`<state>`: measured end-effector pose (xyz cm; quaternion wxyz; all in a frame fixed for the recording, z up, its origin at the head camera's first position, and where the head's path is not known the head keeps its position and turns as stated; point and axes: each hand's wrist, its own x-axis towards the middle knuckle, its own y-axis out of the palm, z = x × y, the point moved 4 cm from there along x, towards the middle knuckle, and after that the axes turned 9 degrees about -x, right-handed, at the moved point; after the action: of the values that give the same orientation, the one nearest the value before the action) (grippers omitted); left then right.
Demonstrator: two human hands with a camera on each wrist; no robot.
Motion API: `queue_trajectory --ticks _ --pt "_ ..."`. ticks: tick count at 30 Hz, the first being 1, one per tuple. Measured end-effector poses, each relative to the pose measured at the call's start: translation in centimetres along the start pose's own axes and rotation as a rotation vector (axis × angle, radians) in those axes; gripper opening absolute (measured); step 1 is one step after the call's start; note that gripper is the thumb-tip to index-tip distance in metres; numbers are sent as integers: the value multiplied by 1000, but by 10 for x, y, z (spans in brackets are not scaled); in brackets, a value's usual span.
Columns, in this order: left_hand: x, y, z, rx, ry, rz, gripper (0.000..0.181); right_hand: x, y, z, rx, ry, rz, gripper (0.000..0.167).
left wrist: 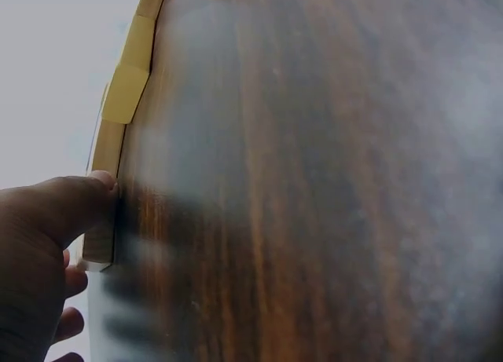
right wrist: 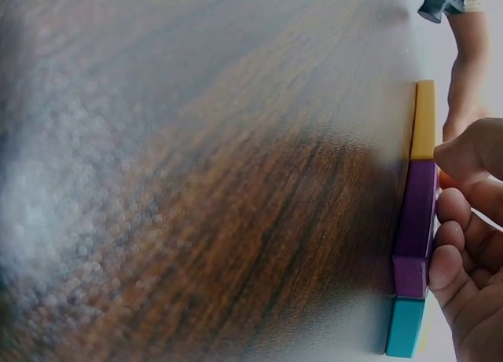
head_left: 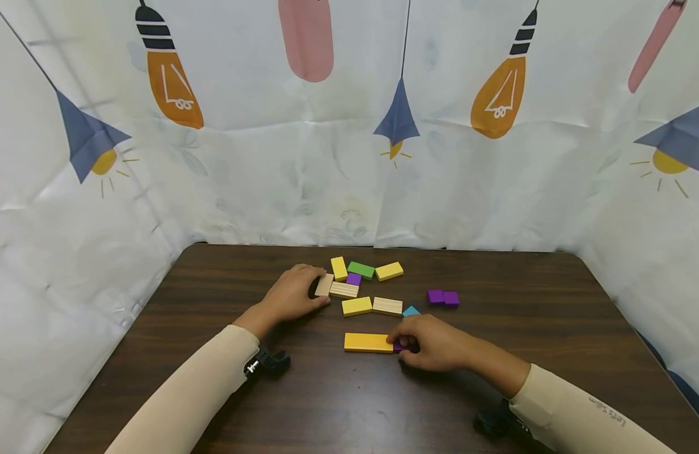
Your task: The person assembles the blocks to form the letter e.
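On the brown table, my left hand holds a plain wooden block between thumb and fingers, at the left end of a group of blocks. The left wrist view shows the thumb against that block's side. Nearer the front lies a long orange-yellow block, and my right hand grips a purple block at its right end. In the right wrist view the curled fingertips lie along the purple block, which meets the orange-yellow one; the hand partly hides it in the head view.
Several blocks lie around: yellow, green and wooden, plus a blue one just behind my right hand. Two purple blocks touch farther right. A patterned cloth hangs behind the table.
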<state>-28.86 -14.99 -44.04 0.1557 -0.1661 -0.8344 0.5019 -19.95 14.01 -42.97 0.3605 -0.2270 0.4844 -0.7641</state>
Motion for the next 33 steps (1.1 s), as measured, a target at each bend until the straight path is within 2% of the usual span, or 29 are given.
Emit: queue_trajectory --ticks 8,21,28,33 --pt "0 -2 1 -19 16 -2 58 0 1 -1 2 1 -3 25" --pt "-9 -15 8 -19 96 -47 57 -1 0 1 9 -4 -10 24" --pt "-17 -19 5 -23 129 -42 56 -1 0 2 9 -11 -14 24" --pt "-24 -19 -2 -37 154 -11 55 -1 0 2 6 -20 -26 24"
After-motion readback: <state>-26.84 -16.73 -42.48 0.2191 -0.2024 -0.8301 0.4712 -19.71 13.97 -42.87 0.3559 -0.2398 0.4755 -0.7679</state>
